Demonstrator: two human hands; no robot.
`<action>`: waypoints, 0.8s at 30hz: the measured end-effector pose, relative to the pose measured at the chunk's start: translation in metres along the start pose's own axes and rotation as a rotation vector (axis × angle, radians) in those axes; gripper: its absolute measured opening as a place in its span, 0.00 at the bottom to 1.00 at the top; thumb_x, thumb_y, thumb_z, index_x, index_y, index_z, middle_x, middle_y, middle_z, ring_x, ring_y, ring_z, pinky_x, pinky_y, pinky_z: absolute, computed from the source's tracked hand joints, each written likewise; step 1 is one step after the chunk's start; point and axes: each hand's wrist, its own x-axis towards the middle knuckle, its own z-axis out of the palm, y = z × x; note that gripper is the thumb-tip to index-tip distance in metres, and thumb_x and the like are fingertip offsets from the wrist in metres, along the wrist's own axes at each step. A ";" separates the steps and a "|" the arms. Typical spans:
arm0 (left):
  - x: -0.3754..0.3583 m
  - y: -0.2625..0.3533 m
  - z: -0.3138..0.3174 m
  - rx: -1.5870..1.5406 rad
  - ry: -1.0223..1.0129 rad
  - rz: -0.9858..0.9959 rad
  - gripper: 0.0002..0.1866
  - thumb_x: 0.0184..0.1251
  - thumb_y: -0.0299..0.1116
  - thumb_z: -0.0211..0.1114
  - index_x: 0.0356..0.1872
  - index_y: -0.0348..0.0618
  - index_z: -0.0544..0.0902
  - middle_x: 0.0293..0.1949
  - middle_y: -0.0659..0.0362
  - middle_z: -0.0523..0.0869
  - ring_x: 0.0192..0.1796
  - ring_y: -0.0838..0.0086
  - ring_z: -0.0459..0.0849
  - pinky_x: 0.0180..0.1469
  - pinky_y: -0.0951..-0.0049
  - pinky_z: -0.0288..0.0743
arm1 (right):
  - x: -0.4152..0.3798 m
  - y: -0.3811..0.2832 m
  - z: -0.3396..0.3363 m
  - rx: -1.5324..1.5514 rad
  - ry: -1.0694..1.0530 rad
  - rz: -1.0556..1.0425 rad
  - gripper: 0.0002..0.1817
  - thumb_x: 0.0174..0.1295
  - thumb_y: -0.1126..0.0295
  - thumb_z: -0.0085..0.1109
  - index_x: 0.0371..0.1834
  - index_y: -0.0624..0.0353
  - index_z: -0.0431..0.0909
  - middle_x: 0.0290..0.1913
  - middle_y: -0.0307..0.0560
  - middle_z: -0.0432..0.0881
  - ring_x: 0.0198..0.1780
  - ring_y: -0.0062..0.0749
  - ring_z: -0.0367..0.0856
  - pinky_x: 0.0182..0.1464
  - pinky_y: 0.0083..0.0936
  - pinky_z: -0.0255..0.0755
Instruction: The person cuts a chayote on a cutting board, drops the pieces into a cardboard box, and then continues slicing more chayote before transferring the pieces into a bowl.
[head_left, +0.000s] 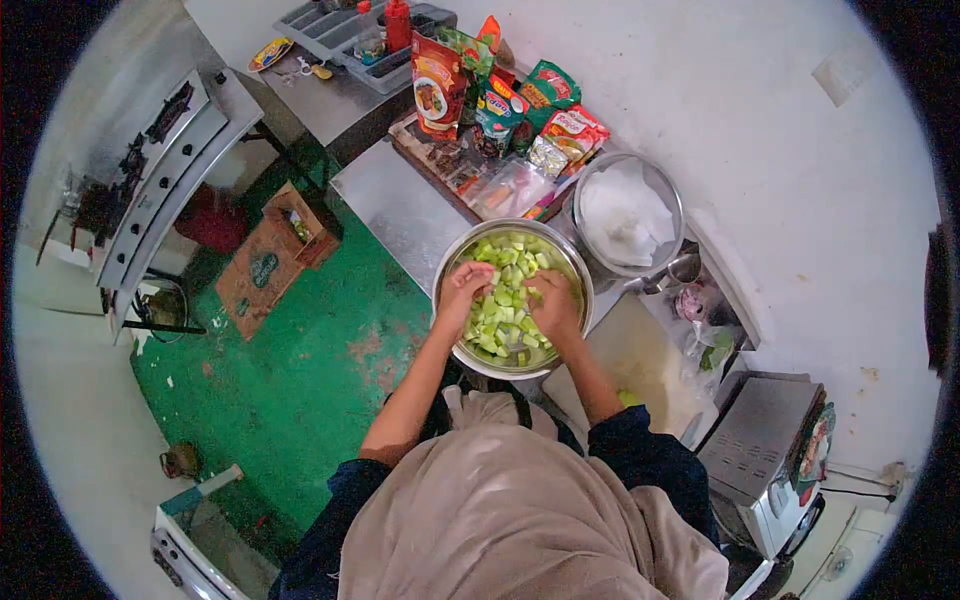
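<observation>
Two hands point(510, 300) over steel counter point(400, 205)

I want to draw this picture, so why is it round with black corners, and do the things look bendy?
Head view: a fisheye lens leaves black corners and curves the stove at the left edge; light is even, with soft glare on the metal bowl; left hand and right hand in the green pieces look fairly sharp.

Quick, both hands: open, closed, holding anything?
Left hand: in the steel bowl among the green chunks; grip unclear.
Right hand: same bowl, grip unclear.
</observation>
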 end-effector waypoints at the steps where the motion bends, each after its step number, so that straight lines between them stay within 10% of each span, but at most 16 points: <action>1: 0.001 -0.001 0.000 0.045 -0.009 0.002 0.08 0.65 0.30 0.58 0.42 0.42 0.80 0.45 0.60 0.84 0.43 0.77 0.81 0.50 0.76 0.73 | -0.002 -0.006 0.002 0.007 -0.076 0.072 0.15 0.49 0.77 0.59 0.42 0.61 0.78 0.41 0.55 0.78 0.45 0.50 0.78 0.48 0.37 0.72; 5: 0.002 -0.001 -0.002 0.029 -0.030 0.062 0.09 0.66 0.33 0.56 0.43 0.43 0.81 0.48 0.58 0.83 0.47 0.76 0.80 0.53 0.75 0.70 | -0.009 -0.027 0.016 -0.056 -0.362 0.119 0.12 0.49 0.75 0.60 0.38 0.60 0.78 0.39 0.55 0.77 0.49 0.51 0.75 0.49 0.40 0.71; 24: 0.001 0.005 -0.001 -0.111 0.068 0.011 0.14 0.68 0.36 0.51 0.48 0.43 0.77 0.49 0.57 0.82 0.51 0.73 0.79 0.53 0.73 0.69 | -0.009 -0.026 0.045 -0.117 -0.296 0.019 0.09 0.51 0.72 0.59 0.37 0.59 0.79 0.45 0.54 0.78 0.48 0.48 0.76 0.49 0.38 0.71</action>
